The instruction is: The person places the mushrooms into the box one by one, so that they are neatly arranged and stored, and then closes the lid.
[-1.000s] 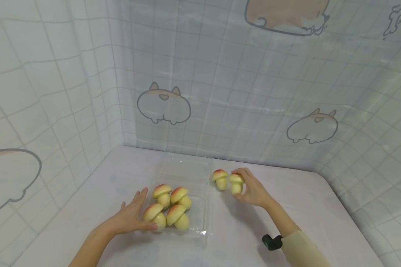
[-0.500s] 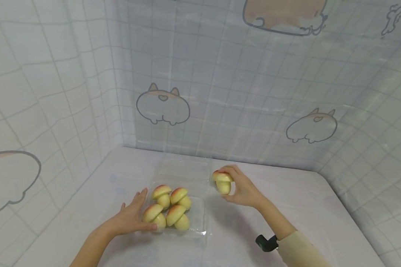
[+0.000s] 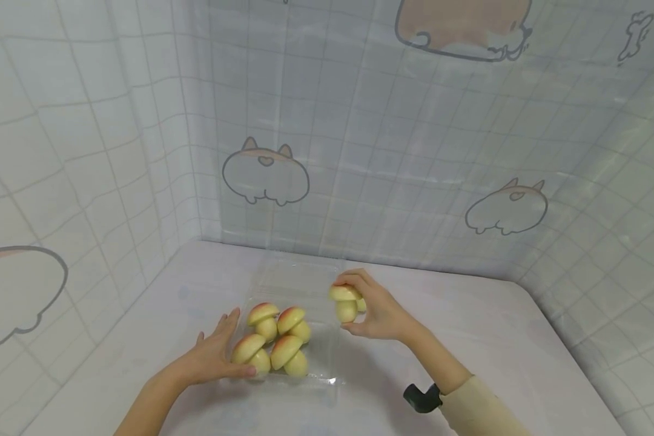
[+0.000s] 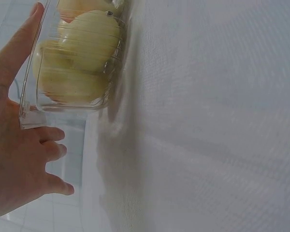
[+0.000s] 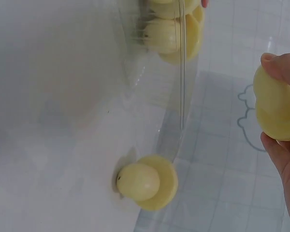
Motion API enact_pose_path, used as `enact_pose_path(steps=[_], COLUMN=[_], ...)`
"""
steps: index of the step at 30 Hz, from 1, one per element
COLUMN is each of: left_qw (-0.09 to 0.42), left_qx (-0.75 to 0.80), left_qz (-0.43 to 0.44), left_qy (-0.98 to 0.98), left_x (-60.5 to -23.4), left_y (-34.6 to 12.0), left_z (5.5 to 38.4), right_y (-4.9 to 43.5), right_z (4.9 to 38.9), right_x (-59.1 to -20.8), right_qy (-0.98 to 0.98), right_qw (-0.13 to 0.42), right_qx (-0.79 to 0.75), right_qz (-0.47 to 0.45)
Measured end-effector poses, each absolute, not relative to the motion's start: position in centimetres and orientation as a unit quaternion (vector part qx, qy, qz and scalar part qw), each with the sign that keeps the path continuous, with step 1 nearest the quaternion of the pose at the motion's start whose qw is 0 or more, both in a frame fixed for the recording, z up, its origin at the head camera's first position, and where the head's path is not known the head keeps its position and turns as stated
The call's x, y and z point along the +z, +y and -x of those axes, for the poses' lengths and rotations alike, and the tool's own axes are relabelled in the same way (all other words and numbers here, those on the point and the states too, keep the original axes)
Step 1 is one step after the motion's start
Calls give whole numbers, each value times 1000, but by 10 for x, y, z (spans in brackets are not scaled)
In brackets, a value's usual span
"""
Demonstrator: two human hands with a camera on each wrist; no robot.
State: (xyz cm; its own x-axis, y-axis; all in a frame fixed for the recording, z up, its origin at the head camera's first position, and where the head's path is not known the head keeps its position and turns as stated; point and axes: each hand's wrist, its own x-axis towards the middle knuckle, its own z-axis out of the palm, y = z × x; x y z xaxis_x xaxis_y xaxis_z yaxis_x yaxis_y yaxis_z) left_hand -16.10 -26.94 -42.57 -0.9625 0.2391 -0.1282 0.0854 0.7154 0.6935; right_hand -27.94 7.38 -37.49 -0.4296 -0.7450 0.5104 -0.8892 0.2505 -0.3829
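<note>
Pinching mushroom-shaped piece (image 3: 346, 311) aloft near clear box (image 3: 324, 350), right hand (image 3: 378, 312) clamped on it end to end; left hand (image 3: 209, 357), fingers spread, touches box. Piece probably light, firm, slightly slippery; end-to-end hold suits.

A pale table (image 3: 496, 339) held an open clear box (image 3: 323, 351) and, around the box's two o'clock, one yellow mushroom (image 5: 147, 182)

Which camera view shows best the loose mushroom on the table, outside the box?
The right wrist view: the loose mushroom is unobstructed there. The head view shows only part, behind the held mushroom; the left wrist view shows none of it.
</note>
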Motion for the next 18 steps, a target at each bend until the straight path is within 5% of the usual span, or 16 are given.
enact_pose_path(steps=[18], left_qw=[98], left_qx=[366], left_qz=[-92], left_qy=[921], left_x=[-426], left_y=[-270], left_z=[161], right_y=[52], right_z=[272], right_x=[-380], right_qy=[-779], right_qw=[80], right_qx=[296], right_qz=[-547])
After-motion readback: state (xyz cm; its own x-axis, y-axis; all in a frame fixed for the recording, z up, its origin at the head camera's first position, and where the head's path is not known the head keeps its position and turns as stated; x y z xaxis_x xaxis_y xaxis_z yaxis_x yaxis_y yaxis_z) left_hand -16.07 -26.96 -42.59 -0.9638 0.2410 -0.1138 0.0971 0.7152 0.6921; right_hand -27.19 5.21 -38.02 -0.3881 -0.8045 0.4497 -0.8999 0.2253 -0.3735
